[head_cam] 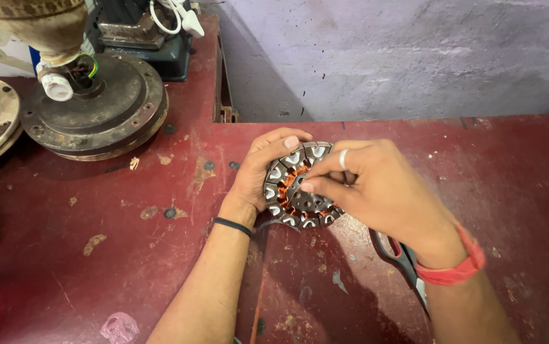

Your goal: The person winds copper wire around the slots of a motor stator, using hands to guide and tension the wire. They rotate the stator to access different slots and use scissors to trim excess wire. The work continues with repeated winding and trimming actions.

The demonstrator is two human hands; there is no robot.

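From the head camera, my left hand [258, 175] cupped the round motor core [298, 186] (copper windings showing between its metal teeth) just above the red table [128, 255]. My right hand [376, 188] pinched at its centre with 2 fingertips. Scissors [398, 258] lay under my right wrist; a motor housing [93, 111] sat far left.

open red table [510, 165] to the right, fan motor housing [96, 108] blocking upper left, scissors [401, 261] underneath
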